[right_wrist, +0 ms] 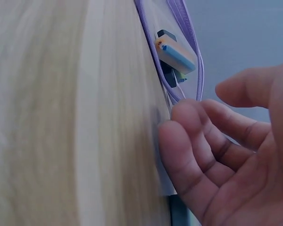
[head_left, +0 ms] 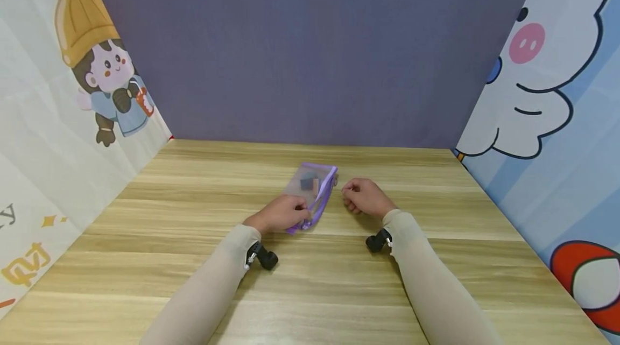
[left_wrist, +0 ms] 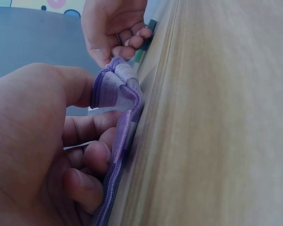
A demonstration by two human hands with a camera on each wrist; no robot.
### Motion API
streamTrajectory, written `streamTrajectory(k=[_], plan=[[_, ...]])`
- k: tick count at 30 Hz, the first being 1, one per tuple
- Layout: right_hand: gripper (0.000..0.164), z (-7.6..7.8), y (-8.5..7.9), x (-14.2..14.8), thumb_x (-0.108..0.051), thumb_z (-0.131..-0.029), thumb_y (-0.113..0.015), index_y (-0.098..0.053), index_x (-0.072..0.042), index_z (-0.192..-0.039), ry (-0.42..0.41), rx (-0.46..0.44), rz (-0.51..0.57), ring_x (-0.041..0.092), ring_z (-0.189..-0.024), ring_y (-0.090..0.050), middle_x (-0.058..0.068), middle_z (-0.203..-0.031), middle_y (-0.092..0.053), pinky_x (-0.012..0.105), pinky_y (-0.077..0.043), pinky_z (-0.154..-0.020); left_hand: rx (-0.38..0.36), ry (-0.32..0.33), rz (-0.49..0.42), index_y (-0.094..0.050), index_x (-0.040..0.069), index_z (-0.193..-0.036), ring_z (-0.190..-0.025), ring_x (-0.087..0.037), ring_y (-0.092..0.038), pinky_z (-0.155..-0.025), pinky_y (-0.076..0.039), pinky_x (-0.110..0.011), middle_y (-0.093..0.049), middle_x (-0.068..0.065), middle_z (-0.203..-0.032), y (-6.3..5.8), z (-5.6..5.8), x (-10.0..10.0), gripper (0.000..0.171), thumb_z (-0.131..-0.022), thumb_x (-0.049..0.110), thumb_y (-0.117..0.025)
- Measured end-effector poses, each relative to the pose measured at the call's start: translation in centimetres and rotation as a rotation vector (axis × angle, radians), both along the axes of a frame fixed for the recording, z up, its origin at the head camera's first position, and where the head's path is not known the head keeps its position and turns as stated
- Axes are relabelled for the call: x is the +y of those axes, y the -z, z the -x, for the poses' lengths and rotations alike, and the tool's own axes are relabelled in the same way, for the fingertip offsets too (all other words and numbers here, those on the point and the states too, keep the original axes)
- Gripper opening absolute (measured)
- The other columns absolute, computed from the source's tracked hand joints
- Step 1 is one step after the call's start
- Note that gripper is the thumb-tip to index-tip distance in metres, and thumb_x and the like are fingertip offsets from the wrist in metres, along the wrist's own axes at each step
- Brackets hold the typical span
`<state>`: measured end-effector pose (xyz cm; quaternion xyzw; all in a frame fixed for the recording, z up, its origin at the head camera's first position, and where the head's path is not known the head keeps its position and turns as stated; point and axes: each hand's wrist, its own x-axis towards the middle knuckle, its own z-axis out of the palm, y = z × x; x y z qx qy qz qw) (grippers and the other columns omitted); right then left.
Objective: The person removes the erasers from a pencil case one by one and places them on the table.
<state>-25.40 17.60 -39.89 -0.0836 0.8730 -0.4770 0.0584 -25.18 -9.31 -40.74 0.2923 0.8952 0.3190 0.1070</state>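
A see-through pouch (head_left: pixel 296 188) with purple zipper trim lies on the wooden table, its mouth parted on the right side. My left hand (head_left: pixel 281 214) pinches the near end of the pouch by its purple edge; in the left wrist view the fingers lie on both sides of the trim. My right hand (head_left: pixel 366 197) is just right of the pouch, fingers loosely bent, thumb apart, holding nothing. Inside the pouch are a dark block (head_left: pixel 307 181) and a pale orange-and-blue bar (right_wrist: pixel 177 56). A small green piece (right_wrist: pixel 181 76) peeks out beside the bar.
The wood-grain table (head_left: pixel 310 291) meets a dark grey-purple panel (head_left: pixel 310 49) at the back. Cartoon-printed sheets stand at the left (head_left: pixel 43 135) and right (head_left: pixel 586 135). Each wrist carries a black camera.
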Motion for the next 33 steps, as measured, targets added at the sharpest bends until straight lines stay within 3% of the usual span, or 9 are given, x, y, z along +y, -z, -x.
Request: streamTrajectory(k=[11, 20, 25, 33], plan=[[0.021, -0.1, 0.0, -0.3, -0.017, -0.101, -0.055, -0.065, 0.001, -0.105, -0.002, -0.022, -0.009, 0.021, -0.068, -0.062, 0.011, -0.081, -0.065, 0.034, -0.055, -0.06, -0.038, -0.004, -0.024, -0.062, 0.019, -0.083, -0.06, -0.012, -0.057, -0.058, -0.053, -0.032, -0.062, 0.004, -0.071, 0.0, 0.0, 0.0, 0.02, -0.097, 0.033, -0.059], [0.02, 0.1, -0.1, -0.9, -0.019, -0.1, -0.057, -0.066, -0.001, -0.102, -0.012, 0.007, -0.098, 0.019, -0.068, -0.063, 0.008, -0.079, -0.066, 0.032, -0.055, -0.058, -0.059, -0.008, -0.042, -0.062, 0.018, -0.082, -0.059, -0.012, -0.058, -0.058, -0.053, -0.032, -0.062, 0.003, -0.071, -0.2, -0.2, 0.0, 0.02, -0.097, 0.032, -0.059], [0.019, 0.1, -0.5, -1.8, -0.019, -0.098, -0.055, -0.066, -0.004, -0.099, 0.006, -0.021, -0.161, 0.018, -0.066, -0.063, 0.008, -0.078, -0.066, 0.031, -0.054, -0.057, -0.029, -0.011, -0.03, -0.061, 0.018, -0.081, -0.059, -0.011, -0.056, -0.057, -0.051, -0.032, -0.06, 0.004, -0.069, -0.2, -0.1, 0.1, 0.02, -0.096, 0.032, -0.06], [0.017, 0.7, -0.3, -2.5, -0.017, -0.097, -0.053, -0.065, -0.004, -0.098, 0.035, -0.056, -0.143, 0.018, -0.068, -0.062, 0.008, -0.079, -0.066, 0.029, -0.052, -0.056, -0.012, -0.001, -0.013, -0.06, 0.019, -0.079, -0.058, -0.011, -0.056, -0.058, -0.05, -0.031, -0.06, 0.005, -0.068, -0.3, 0.0, -0.2, 0.022, -0.096, 0.033, -0.058]])
